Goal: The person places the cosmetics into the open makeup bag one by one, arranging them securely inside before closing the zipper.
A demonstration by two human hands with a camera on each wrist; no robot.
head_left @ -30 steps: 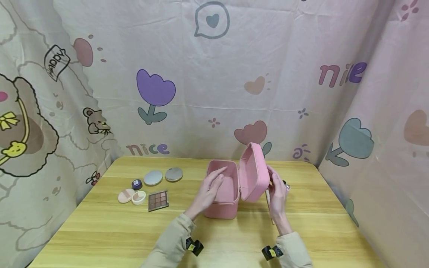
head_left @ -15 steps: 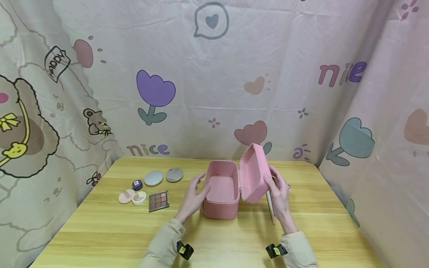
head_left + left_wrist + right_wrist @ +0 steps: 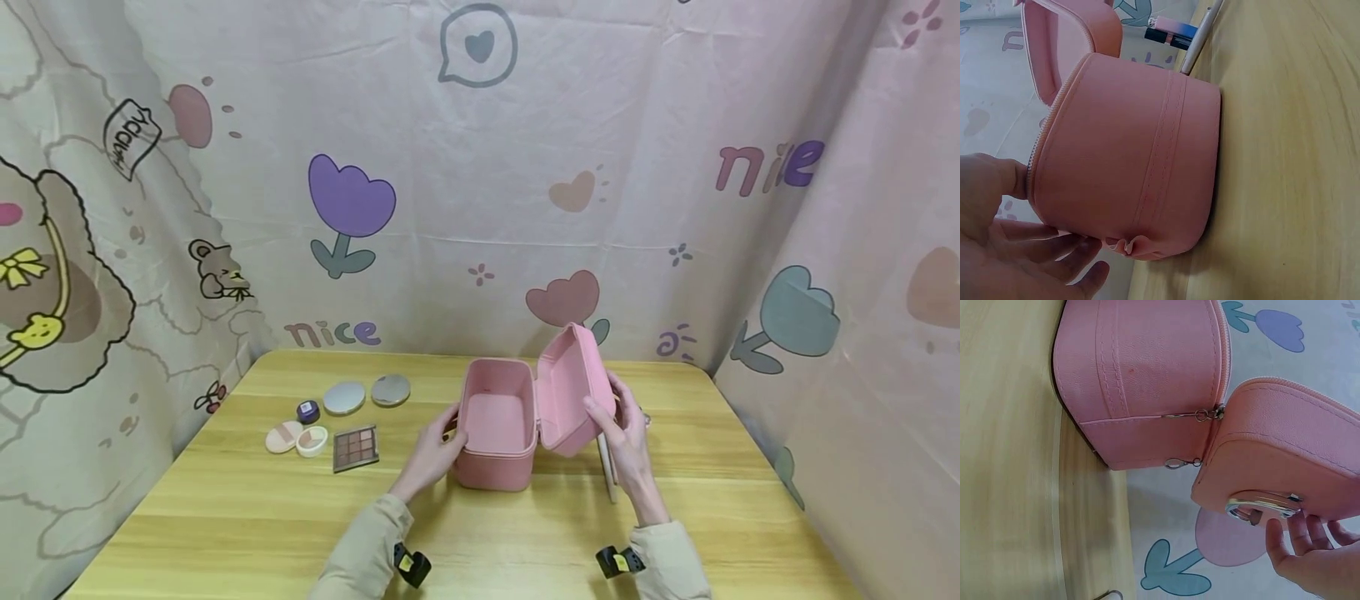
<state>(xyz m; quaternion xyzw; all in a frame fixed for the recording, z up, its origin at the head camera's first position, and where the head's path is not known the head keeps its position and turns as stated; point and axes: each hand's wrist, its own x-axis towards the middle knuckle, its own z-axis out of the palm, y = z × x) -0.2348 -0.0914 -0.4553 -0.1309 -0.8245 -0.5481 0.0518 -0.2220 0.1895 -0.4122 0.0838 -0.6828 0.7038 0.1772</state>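
A pink makeup case (image 3: 495, 472) stands on the table with its lid (image 3: 573, 392) swung out to the right. Nothing shows inside the case. My left hand (image 3: 433, 454) holds the case's left wall. In the left wrist view its thumb lies at the zipped rim and its fingers are against the outer side. My right hand (image 3: 628, 442) grips the tilted lid, thumb near its front corner and fingers behind. The right wrist view shows those fingers by the gold-coloured handle (image 3: 1263, 503) on the lid's top. Two zip pulls (image 3: 1175, 463) hang at the hinge side.
To the left lie an eyeshadow palette (image 3: 356, 448), two round compacts (image 3: 344, 398), a purple-lidded jar (image 3: 307, 412), a powder puff (image 3: 284, 437) and a small white pot (image 3: 312, 442). Pale sticks (image 3: 607, 471) and small tubes (image 3: 1169, 31) lie right of the case.
My left hand has moved from over the case's opening to its left wall and now holds it. My right thumb has come onto the lid, which leans slightly further right.
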